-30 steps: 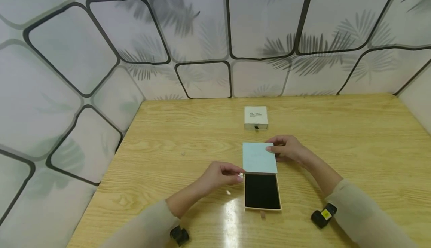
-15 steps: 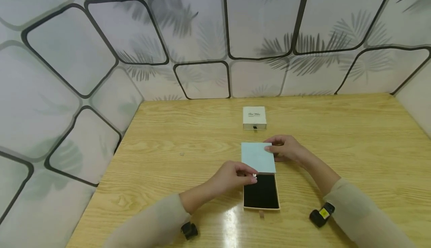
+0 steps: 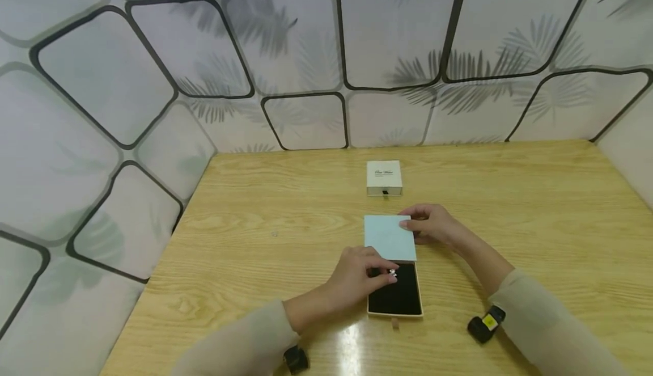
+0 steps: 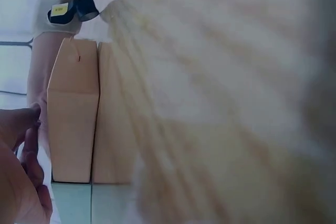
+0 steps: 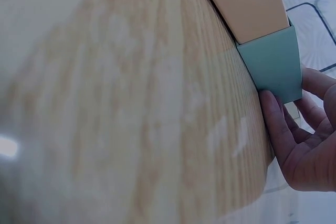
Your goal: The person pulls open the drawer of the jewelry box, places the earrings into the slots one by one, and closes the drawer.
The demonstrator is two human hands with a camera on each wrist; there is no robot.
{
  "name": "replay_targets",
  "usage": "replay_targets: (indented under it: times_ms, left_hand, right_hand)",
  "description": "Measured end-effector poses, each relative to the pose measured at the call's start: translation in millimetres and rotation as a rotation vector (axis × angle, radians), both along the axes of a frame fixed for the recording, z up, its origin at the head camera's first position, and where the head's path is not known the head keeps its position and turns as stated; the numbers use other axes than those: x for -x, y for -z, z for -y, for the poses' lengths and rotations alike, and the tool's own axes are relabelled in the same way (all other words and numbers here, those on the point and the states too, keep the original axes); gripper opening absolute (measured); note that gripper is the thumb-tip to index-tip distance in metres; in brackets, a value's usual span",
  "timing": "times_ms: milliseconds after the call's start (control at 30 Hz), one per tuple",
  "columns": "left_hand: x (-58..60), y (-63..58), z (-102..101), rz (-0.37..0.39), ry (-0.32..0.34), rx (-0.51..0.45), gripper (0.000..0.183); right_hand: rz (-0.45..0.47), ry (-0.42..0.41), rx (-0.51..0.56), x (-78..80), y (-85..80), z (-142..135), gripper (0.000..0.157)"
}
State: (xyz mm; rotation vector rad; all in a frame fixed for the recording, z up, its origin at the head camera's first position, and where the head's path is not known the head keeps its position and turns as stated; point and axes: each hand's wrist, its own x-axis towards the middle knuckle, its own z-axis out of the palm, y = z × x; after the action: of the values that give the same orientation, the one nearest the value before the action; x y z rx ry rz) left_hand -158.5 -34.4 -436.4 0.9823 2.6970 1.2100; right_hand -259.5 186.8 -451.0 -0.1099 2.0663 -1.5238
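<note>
A drawer-style gift box lies on the table, its pale blue sleeve at the far end and its black-lined drawer pulled out toward me. My left hand is over the drawer and pinches a small, shiny, silver-white piece between thumb and fingers. Its exact kind is too small to tell. At the sleeve's far right corner, my right hand grips the box, thumb on top. In the right wrist view, the fingers of that hand hold the sleeve's green side.
Behind the box stands a smaller white box with black lettering and a dark pull tab. A tiny clear bit lies on the wooden table to the left. A patterned wall borders the table's back and left.
My left hand has moved right, carrying the small shiny piece from beside the box to over the black drawer. My right hand keeps its grip on the sleeve.
</note>
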Motion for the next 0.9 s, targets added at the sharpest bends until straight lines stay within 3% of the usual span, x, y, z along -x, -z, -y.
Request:
replay_targets:
  times_ms: [100, 200, 333, 500, 633, 733, 800, 900]
  left_hand:
    - [-2.1, 1.9, 0.4, -0.062, -0.032, 0.028, 0.018]
    - [-4.0, 4.8, 0.4, -0.056, -0.036, 0.011, 0.017]
    - [-7.4, 7.9, -0.4, -0.016, -0.061, -0.043, 0.017]
    - [-13.0, 11.7, -3.0, 0.034, -0.156, -0.058, 0.017]
    - [-17.4, 14.2, -4.9, 0.135, -0.227, -0.071, 0.017]
    - [-19.3, 16.2, -5.9, 0.169, -0.237, -0.074, 0.018]
    - [-20.1, 18.1, -6.4, 0.131, -0.233, -0.048, 0.019]
    - [-20.5, 21.4, -7.3, 0.017, -0.240, 0.026, 0.020]
  right_hand:
    - [0.002, 0.004, 0.006, -0.1, -0.5, 0.0, 0.048]
    - [-0.005, -0.004, 0.011, -0.6, -1.3, 0.0, 0.049]
    - [-0.007, -0.011, 0.022, -1.1, -2.3, 0.0, 0.049]
    - [-0.005, -0.010, 0.028, -1.4, -1.8, -0.7, 0.047]
    - [-0.002, -0.012, 0.038, -1.6, -0.9, -0.6, 0.048]
    - [0.001, -0.007, 0.042, -1.8, -0.4, -0.3, 0.047]
    - [-0.001, -0.006, 0.042, -2.2, -0.1, -0.2, 0.047]
    - [0.000, -0.002, 0.045, -3.0, 0.7, 0.0, 0.046]
